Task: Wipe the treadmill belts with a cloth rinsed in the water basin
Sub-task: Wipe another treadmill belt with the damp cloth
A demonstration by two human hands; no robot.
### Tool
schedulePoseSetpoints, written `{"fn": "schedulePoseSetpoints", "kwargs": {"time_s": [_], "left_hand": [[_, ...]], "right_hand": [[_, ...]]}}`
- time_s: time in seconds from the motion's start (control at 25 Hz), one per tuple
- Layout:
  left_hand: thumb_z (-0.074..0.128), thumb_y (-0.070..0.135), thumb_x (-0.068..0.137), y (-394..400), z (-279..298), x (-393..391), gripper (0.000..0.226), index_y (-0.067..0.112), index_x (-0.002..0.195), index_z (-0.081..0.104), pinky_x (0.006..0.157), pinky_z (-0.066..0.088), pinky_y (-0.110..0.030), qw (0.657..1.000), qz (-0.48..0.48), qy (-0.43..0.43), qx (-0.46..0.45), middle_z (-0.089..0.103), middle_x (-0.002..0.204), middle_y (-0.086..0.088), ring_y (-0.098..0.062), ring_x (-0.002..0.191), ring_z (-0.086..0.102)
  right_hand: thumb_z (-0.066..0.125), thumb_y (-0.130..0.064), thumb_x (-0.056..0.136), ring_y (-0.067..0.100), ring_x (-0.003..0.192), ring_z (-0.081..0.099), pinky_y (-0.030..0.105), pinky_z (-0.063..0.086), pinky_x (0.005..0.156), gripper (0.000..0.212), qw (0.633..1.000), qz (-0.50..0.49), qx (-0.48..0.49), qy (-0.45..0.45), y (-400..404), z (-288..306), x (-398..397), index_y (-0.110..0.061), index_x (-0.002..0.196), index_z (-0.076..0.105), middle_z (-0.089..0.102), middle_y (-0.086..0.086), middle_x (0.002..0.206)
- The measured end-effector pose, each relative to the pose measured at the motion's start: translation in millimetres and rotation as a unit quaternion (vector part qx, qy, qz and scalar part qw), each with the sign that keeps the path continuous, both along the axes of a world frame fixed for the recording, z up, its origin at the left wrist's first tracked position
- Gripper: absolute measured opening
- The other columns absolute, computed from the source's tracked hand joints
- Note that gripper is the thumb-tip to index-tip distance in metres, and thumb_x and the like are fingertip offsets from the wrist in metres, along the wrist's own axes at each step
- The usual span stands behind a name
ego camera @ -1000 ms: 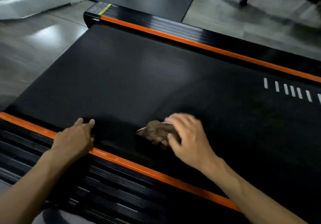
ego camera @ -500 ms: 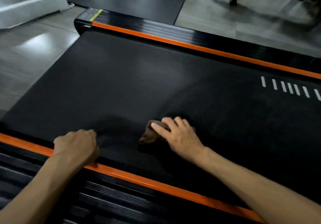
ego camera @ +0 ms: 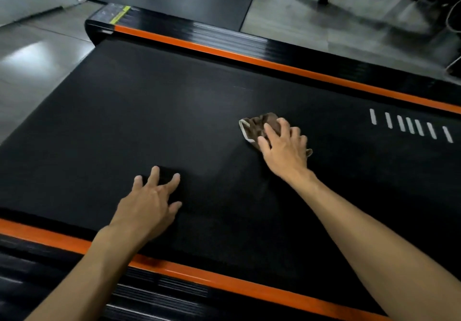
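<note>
The right hand (ego camera: 284, 150) lies palm-down on a crumpled brown cloth with a pale hem (ego camera: 258, 127), its fingers spread and fairly straight, pressing the fabric flat against the wide black treadmill belt (ego camera: 154, 111). Most of the cloth bunches out beyond the fingertips and to the thumb side of that hand; a small corner peeks out from under the little-finger side, near the heel of the palm. Whether the thumb hooks any of the fabric is hard to tell from this angle.

The left hand (ego camera: 149, 201) is on the same belt, nearer the person than the right hand and well apart from the cloth, fingers splayed and relaxed, holding nothing, its fingertips touching the surface.

Beyond the right hand's little-finger side runs a row of short white dashes (ego camera: 409, 126) printed on the belt. An orange strip on the near side rail (ego camera: 224, 282) passes under both forearms, and a matching orange strip on the far rail (ego camera: 249, 57) runs past the fingertips. Grey floor (ego camera: 336, 24) lies beyond that.
</note>
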State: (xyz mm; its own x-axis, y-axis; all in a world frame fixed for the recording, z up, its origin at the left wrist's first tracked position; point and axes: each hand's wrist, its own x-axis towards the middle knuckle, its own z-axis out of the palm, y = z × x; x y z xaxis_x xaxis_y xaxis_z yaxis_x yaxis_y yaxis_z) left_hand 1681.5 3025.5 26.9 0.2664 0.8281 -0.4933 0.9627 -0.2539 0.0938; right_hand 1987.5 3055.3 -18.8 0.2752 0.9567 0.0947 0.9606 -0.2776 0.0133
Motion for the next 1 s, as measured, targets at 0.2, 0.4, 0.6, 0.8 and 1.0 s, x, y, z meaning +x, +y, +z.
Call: {"fn": "schedulePoseSetpoints", "kwargs": {"time_s": [0.2,0.4,0.6,0.8,1.0], "left_hand": [[0.044,0.047,0.098,-0.4,4.9,4.3,0.065,0.039,0.154,0.011,0.103,0.044,-0.046,1.0,-0.004,0.027,0.008,0.003,0.162,-0.007,-0.039,0.144,0.019],[0.057,0.035,0.088,35.1,27.2,0.8,0.067,0.041,0.149,0.031,0.099,0.048,-0.038,0.998,-0.062,0.021,0.009,0.041,0.144,0.0,-0.026,0.126,0.05],[0.068,0.054,0.082,44.2,16.2,-2.7,0.099,0.051,0.15,-0.004,0.11,0.032,-0.056,0.996,-0.035,0.03,-0.083,-0.024,0.16,-0.002,-0.042,0.147,-0.007],[0.067,0.05,0.085,43.8,10.9,-4.9,0.099,0.05,0.15,-0.008,0.112,0.03,-0.054,0.995,-0.029,0.003,-0.099,-0.032,0.157,-0.001,-0.043,0.146,-0.015],[0.066,0.05,0.085,43.3,8.2,-7.9,0.099,0.052,0.149,-0.009,0.11,0.032,-0.053,0.995,-0.034,-0.002,-0.096,-0.033,0.156,0.0,-0.041,0.146,-0.017]], "right_hand": [[0.047,-0.031,0.099,0.036,0.105,0.052,0.04,0.048,0.078,0.033,0.999,-0.023,-0.001,0.046,2.5,18.6,-53.6,-0.016,0.128,0.05,0.038,0.016,0.133],[0.059,-0.039,0.088,0.026,0.086,0.054,0.037,0.053,0.058,0.04,0.947,0.313,-0.012,0.077,-89.4,14.4,-121.2,-0.025,0.125,0.054,0.05,0.006,0.123],[0.081,-0.031,0.067,0.031,0.087,0.053,0.04,0.053,0.061,0.059,0.982,0.186,-0.011,-0.03,-10.2,8.7,-39.9,-0.026,0.12,0.055,0.049,0.007,0.119],[0.05,-0.038,0.097,0.038,0.12,0.038,0.055,0.034,0.096,0.032,0.987,-0.153,0.037,-0.014,66.2,18.0,42.4,-0.022,0.125,0.055,0.035,0.011,0.142],[0.039,-0.059,0.096,0.034,0.138,0.028,0.054,0.027,0.106,0.051,1.0,-0.003,0.019,0.021,41.9,-0.8,29.6,-0.036,0.141,0.044,0.039,0.001,0.149]]}}
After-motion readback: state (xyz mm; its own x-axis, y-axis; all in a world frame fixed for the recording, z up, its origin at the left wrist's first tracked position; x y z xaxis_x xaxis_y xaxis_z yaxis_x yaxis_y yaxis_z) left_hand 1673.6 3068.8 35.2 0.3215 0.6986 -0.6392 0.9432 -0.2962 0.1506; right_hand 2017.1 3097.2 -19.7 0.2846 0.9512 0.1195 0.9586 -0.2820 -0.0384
